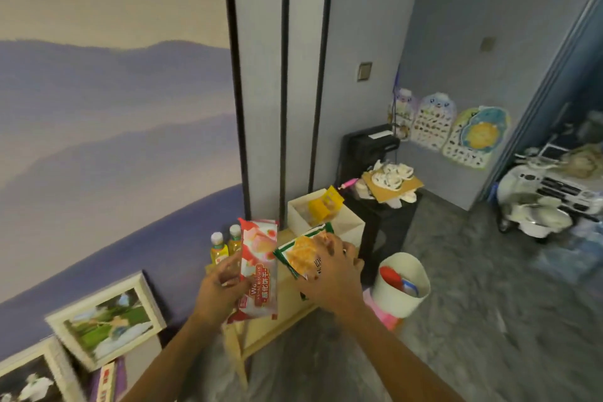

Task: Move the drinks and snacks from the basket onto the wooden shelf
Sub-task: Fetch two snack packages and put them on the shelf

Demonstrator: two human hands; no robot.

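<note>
My left hand (222, 287) grips a pink and red wafer biscuit pack (259, 271), held upright above the wooden shelf (290, 303). My right hand (332, 274) grips a green and orange snack packet (301, 254) just to the right of it. Two yellow drink bottles (225, 246) with white caps stand on the shelf against the wall, behind my left hand. A white box-shaped basket (326, 219) sits at the shelf's far end with a yellow snack packet (323, 206) inside.
A white round bin (401, 284) stands on the floor right of the shelf. Beyond it is a dark stand (381, 215) with cardboard and white pieces on top. Framed pictures (107, 320) lean on the wall at the left. Grey floor spreads to the right.
</note>
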